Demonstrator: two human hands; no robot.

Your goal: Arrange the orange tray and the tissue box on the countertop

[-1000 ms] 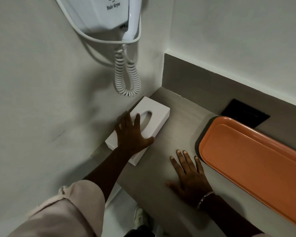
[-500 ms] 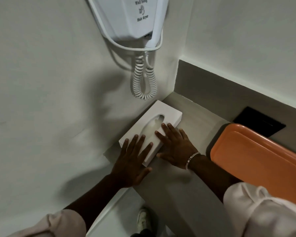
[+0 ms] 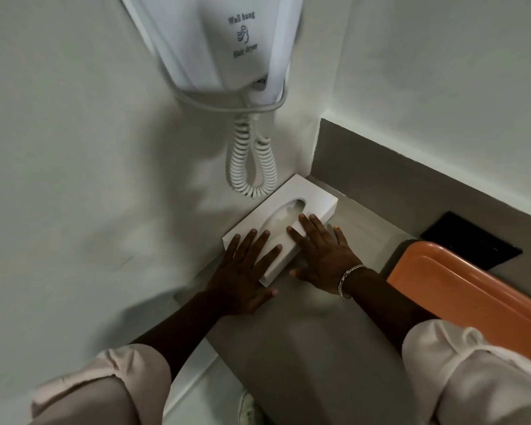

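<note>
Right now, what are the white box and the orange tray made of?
The tissue box looks like hard matte plastic or resin: thick, smooth walls and crisp edges. The orange tray looks like smooth, slightly shiny plastic with a rounded moulded rim. Neither is certain.

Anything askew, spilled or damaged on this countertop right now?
Nothing stands out. The white tissue box lies flat in the corner against the wall, under the hair dryer's coiled cord, with the left hand and right hand flat on it. The orange tray lies flat and apart on the countertop.
</note>
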